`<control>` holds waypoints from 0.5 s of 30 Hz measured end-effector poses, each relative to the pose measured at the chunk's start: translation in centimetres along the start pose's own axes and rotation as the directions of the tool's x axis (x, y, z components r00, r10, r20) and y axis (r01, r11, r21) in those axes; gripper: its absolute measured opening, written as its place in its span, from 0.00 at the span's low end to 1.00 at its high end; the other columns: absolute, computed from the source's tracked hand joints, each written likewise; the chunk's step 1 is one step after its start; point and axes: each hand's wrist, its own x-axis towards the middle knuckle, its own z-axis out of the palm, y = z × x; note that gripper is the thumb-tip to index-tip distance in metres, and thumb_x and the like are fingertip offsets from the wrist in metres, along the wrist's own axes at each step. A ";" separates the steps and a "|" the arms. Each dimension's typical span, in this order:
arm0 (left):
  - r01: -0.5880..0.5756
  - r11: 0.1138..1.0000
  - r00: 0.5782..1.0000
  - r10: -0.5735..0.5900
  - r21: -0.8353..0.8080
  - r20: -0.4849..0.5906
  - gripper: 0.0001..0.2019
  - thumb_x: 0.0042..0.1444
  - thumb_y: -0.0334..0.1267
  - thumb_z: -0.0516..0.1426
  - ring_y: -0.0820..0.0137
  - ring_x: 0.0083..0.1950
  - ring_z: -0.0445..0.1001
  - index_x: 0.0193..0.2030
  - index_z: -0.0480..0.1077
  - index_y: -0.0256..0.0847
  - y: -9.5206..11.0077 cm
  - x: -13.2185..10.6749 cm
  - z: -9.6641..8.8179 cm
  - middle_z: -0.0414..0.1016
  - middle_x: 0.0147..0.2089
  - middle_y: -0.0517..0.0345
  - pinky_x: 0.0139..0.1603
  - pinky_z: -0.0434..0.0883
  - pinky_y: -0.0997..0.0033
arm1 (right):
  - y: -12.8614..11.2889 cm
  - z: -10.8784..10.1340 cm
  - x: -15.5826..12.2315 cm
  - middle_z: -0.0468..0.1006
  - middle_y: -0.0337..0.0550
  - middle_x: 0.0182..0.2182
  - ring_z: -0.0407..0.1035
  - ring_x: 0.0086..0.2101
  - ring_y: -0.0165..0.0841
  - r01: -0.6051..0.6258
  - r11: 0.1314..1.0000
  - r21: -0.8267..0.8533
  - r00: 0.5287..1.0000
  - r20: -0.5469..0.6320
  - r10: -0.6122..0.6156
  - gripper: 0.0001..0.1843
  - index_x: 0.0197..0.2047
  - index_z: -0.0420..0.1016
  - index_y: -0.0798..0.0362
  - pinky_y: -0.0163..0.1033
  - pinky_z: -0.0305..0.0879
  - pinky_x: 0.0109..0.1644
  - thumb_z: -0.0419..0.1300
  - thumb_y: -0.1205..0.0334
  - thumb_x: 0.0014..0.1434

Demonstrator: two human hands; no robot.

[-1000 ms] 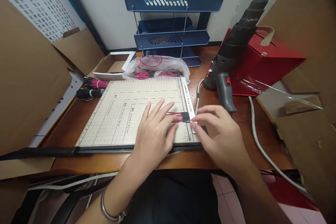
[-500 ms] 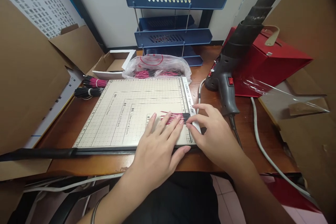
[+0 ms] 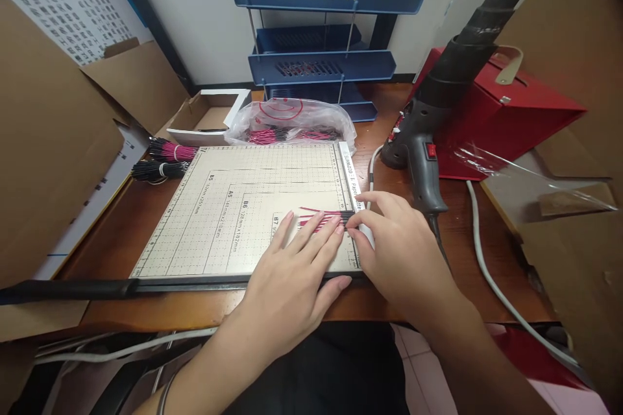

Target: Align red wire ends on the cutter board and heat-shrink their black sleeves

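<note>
Several thin red wires [image 3: 321, 214] with black ends lie side by side on the gridded board of a paper cutter [image 3: 195, 220], their black ends near its white ruler edge [image 3: 349, 172]. My left hand [image 3: 296, 272] rests flat across the wires, fingers stretched out and thumb apart. At the black ends, the thumb and forefinger of my right hand [image 3: 394, 243] are pinched together on the wires; the other fingers reach over the ruler edge. Part of the bundle is hidden under my fingers. The cutter's black handle [image 3: 73, 288] lies low along the near side.
Behind the cutter lie a plastic bag [image 3: 292, 120] of red wires and an open small box [image 3: 209, 113]. Tied wire bundles [image 3: 168, 150] sit at the left. A heat gun [image 3: 423, 162] stands right, before a red box [image 3: 516, 110]. A blue rack [image 3: 321, 65] is behind.
The view has shifted slightly. Both hands stay in nearly the same place on the wires, with my right thumb and forefinger still at the black ends.
</note>
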 end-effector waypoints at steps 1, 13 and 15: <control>0.001 1.000 1.000 -0.001 -0.005 0.007 0.28 0.75 0.51 0.43 0.61 0.78 0.52 0.76 0.54 0.40 0.0 0.0 0.0 0.53 0.77 0.58 0.79 0.43 0.47 | 0.0 0.0 0.0 0.79 0.53 0.53 0.73 0.52 0.50 0.001 1.000 0.000 1.000 -0.008 -0.001 0.09 0.34 0.79 0.53 0.56 0.72 0.48 0.58 0.70 0.61; 0.024 1.000 1.000 -0.024 0.009 -0.010 0.30 0.75 0.53 0.43 0.59 0.78 0.52 0.76 0.53 0.38 0.3 -0.1 0.2 0.52 0.77 0.55 0.79 0.41 0.40 | 0.8 -0.4 -0.6 0.80 0.47 0.49 0.74 0.50 0.45 -0.047 0.987 0.154 0.997 -0.054 0.056 0.08 0.39 0.78 0.50 0.54 0.69 0.53 0.58 0.69 0.62; 0.039 0.999 0.999 -0.038 0.018 -0.026 0.31 0.75 0.54 0.43 0.58 0.78 0.53 0.76 0.53 0.37 0.5 -0.1 0.4 0.52 0.77 0.53 0.79 0.37 0.41 | 1.1 -0.5 -0.8 0.80 0.46 0.48 0.74 0.49 0.42 -0.074 0.971 0.229 0.992 -0.088 0.096 0.10 0.43 0.77 0.51 0.52 0.69 0.54 0.56 0.70 0.62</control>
